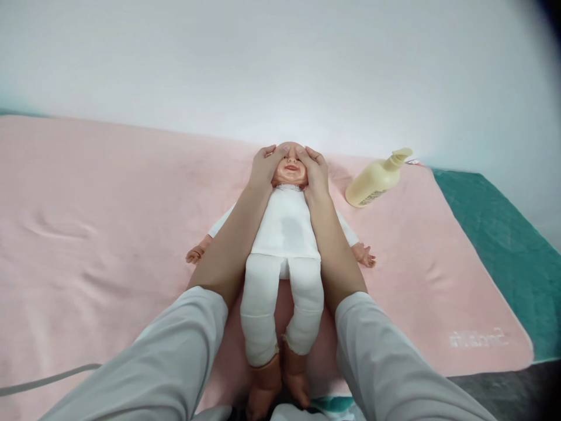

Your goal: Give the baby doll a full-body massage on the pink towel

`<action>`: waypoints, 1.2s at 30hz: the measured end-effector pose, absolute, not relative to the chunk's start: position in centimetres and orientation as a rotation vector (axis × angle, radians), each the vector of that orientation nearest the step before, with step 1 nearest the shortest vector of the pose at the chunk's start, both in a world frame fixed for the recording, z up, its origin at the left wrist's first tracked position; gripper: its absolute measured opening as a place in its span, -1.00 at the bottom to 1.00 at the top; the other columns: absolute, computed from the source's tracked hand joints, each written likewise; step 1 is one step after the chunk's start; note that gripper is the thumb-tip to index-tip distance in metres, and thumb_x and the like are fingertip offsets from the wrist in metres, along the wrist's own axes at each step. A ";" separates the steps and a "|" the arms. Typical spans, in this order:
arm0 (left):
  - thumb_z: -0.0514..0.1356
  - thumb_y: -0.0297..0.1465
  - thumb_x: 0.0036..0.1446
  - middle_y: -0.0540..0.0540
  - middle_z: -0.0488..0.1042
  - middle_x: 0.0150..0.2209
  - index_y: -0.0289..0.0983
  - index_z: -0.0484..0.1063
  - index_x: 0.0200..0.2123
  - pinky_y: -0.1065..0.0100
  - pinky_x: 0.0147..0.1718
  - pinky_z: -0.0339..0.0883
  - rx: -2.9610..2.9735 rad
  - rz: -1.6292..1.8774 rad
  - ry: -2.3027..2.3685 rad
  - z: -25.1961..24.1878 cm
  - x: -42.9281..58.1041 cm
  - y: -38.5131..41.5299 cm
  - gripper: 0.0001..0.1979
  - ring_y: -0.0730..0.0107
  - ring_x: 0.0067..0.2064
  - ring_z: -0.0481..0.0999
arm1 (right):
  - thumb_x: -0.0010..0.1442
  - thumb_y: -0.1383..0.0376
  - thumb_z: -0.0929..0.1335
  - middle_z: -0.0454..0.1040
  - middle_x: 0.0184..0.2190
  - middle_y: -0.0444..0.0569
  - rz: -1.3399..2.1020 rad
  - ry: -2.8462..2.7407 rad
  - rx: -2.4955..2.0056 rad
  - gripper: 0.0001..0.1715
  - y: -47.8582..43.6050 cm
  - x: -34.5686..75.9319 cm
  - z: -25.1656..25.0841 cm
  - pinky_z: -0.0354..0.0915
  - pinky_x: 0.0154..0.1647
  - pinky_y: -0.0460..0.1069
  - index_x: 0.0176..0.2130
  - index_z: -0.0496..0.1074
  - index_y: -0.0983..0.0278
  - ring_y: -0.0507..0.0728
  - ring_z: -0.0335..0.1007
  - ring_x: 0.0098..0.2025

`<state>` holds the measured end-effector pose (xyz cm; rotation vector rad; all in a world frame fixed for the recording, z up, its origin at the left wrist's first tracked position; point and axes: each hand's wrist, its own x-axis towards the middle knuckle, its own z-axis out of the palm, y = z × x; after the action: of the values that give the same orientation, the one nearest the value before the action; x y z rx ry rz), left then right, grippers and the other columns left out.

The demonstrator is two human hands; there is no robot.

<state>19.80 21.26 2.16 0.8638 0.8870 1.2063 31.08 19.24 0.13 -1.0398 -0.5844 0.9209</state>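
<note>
a soft-bodied doll in white cloth lies face up on a smooth pink blanket, its long axis running away from the person, feet nearest, head farthest. the left hand and right hand flank that head equally closely, each loosely cupped, thumb spread from the fingers and resting around the eyes. a pale yellow plastic pump bottle stands beyond the right wrist. the thumbs cover the eyes; forearms hide the doll's upper arms; how firmly the hands press, i cannot tell.
</note>
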 end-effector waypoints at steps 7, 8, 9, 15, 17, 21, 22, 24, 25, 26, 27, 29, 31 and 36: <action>0.30 -0.43 0.16 -0.20 0.51 -0.06 -0.30 0.36 -0.08 0.27 0.01 0.46 0.870 1.204 0.953 2.1 19.8 21.4 -0.72 0.25 -0.04 0.58 | 0.05 0.28 0.49 0.50 0.05 -0.01 0.912 -0.549 -1.078 -0.52 19.1 30.9 0.5 0.43 0.17 0.07 -0.02 0.45 0.27 0.11 0.51 0.09; 0.30 -0.43 0.16 -0.20 0.52 -0.05 -0.29 0.36 -0.07 0.27 0.02 0.46 0.869 1.201 0.958 2.2 19.8 21.4 -0.73 0.25 -0.02 0.58 | 0.05 0.30 0.49 0.51 0.04 -0.02 0.913 -0.540 -1.080 -0.53 19.0 30.8 0.6 0.43 0.17 0.06 -0.02 0.45 0.27 0.11 0.51 0.09; 0.29 -0.43 0.17 -0.19 0.52 -0.05 -0.29 0.37 -0.08 0.28 0.03 0.45 0.870 1.199 0.956 2.2 19.8 21.4 -0.73 0.24 -0.01 0.58 | 0.06 0.30 0.48 0.52 0.03 -0.02 0.914 -0.531 -1.082 -0.55 19.0 30.8 0.8 0.43 0.17 0.06 -0.02 0.45 0.27 0.11 0.51 0.09; 0.25 -0.43 0.23 -0.21 0.50 -0.04 -0.29 0.39 -0.12 0.21 0.07 0.42 0.848 1.198 0.939 2.2 19.9 21.5 -0.84 0.22 0.00 0.57 | 0.12 0.27 0.45 0.54 0.00 -0.03 0.924 -0.535 -1.105 -0.58 18.7 30.7 1.2 0.42 0.19 0.07 0.00 0.45 0.27 0.11 0.50 0.11; 0.24 -0.42 0.24 -0.22 0.50 -0.03 -0.28 0.38 -0.14 0.19 0.07 0.42 0.839 1.200 0.934 2.3 19.9 21.4 -0.87 0.18 0.02 0.56 | 0.13 0.27 0.44 0.54 0.00 -0.03 0.928 -0.540 -1.104 -0.58 18.7 30.7 1.3 0.42 0.19 0.07 0.00 0.45 0.27 0.12 0.50 0.12; 0.20 -0.44 0.27 -0.20 0.51 -0.06 -0.26 0.38 -0.21 0.27 0.03 0.42 0.845 1.206 0.932 2.5 20.0 21.3 -0.96 0.18 0.04 0.54 | 0.13 0.30 0.42 0.56 -0.04 -0.07 0.939 -0.517 -1.083 -0.62 18.9 30.8 1.2 0.43 0.17 0.06 -0.02 0.45 0.25 0.08 0.51 0.08; 0.19 -0.45 0.28 -0.19 0.52 -0.08 -0.26 0.37 -0.23 0.29 0.02 0.42 0.845 1.207 0.936 2.5 20.0 21.3 -0.98 0.20 0.03 0.54 | 0.14 0.32 0.41 0.56 -0.05 -0.08 0.943 -0.514 -1.078 -0.64 18.9 30.9 1.2 0.43 0.17 0.06 -0.03 0.46 0.26 0.07 0.51 0.07; 0.16 -0.46 0.30 -0.15 0.52 -0.11 -0.25 0.36 -0.24 0.32 0.00 0.43 0.834 1.201 0.940 2.5 20.0 21.4 -0.98 0.25 -0.01 0.54 | 0.15 0.34 0.38 0.56 -0.06 -0.07 0.956 -0.507 -1.070 -0.66 19.1 31.0 1.3 0.43 0.17 0.07 -0.04 0.47 0.27 0.08 0.51 0.07; 0.13 -0.46 0.31 -0.14 0.52 -0.12 -0.26 0.35 -0.23 0.32 0.00 0.43 0.828 1.194 0.940 2.4 20.1 21.6 -0.98 0.26 -0.02 0.53 | 0.16 0.34 0.37 0.56 -0.06 -0.07 0.966 -0.500 -1.064 -0.67 19.1 31.0 1.3 0.43 0.16 0.07 -0.05 0.47 0.28 0.09 0.51 0.08; 0.11 -0.47 0.33 -0.15 0.51 -0.12 -0.27 0.35 -0.21 0.30 0.01 0.43 0.826 1.189 0.939 2.3 20.1 21.7 -0.96 0.27 -0.04 0.53 | 0.16 0.35 0.36 0.56 -0.07 -0.06 0.975 -0.490 -1.058 -0.68 19.2 31.1 1.3 0.43 0.16 0.08 -0.05 0.48 0.28 0.09 0.51 0.08; 0.08 -0.48 0.34 -0.16 0.51 -0.10 -0.28 0.35 -0.20 0.27 0.03 0.42 0.828 1.187 0.936 2.3 20.1 21.9 -0.94 0.28 -0.05 0.53 | 0.17 0.36 0.35 0.56 -0.07 -0.06 0.982 -0.477 -1.054 -0.68 19.2 31.1 1.3 0.43 0.16 0.08 -0.05 0.49 0.28 0.09 0.52 0.07; 0.05 -0.52 0.34 -0.21 0.51 -0.04 -0.32 0.36 -0.17 0.21 0.07 0.40 0.836 1.196 0.932 2.1 20.2 22.1 -0.90 0.29 -0.06 0.52 | 0.18 0.38 0.33 0.56 -0.05 -0.04 0.992 -0.456 -1.050 -0.66 19.3 31.2 1.3 0.42 0.18 0.09 -0.03 0.48 0.30 0.09 0.52 0.06; 0.04 -0.54 0.32 -0.22 0.50 0.01 -0.32 0.36 -0.14 0.21 0.11 0.37 0.845 1.209 0.937 2.0 20.2 22.2 -0.87 0.28 -0.03 0.52 | 0.18 0.36 0.32 0.55 -0.01 0.00 1.003 -0.459 -1.056 -0.62 19.5 31.3 1.1 0.40 0.21 0.12 0.01 0.48 0.32 0.11 0.53 0.06; 0.05 -0.54 0.26 -0.14 0.52 -0.01 -0.28 0.40 -0.07 0.29 0.03 0.44 0.830 1.188 0.998 2.3 20.1 22.0 -0.78 0.27 0.03 0.55 | 0.19 0.25 0.34 0.54 0.04 0.04 1.017 -0.543 -1.036 -0.58 20.1 32.0 0.2 0.38 0.22 0.20 0.03 0.48 0.31 0.17 0.52 0.10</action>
<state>20.07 22.01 2.32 0.8303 0.9978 1.1884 32.05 20.15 0.17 -1.0364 -0.5430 1.0169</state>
